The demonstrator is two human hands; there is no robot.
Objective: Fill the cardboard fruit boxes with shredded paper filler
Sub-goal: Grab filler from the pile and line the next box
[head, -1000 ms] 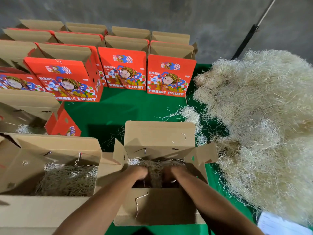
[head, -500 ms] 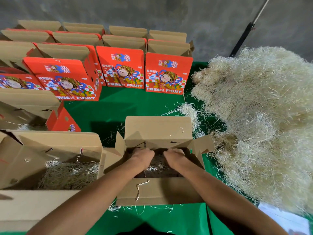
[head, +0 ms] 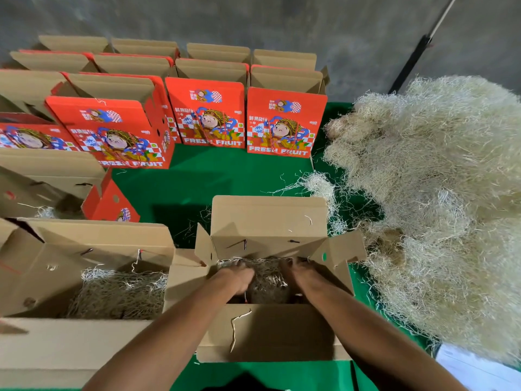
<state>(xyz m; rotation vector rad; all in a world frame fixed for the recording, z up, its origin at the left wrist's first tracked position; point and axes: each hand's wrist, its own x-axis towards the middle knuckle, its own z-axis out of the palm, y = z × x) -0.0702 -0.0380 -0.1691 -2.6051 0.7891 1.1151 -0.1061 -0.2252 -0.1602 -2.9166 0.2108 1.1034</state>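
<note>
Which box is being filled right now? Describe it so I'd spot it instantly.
Start at the big pale heap of shredded paper filler on the green table. Just left of it stands an open brown cardboard box. Unlike its neighbours, both the left hand and right hand are inside it.

Green counter underneath it all; beyond its far edge stands a grey concrete wall, a dark pole leaning there; white paper at the counter's near-right corner.
</note>
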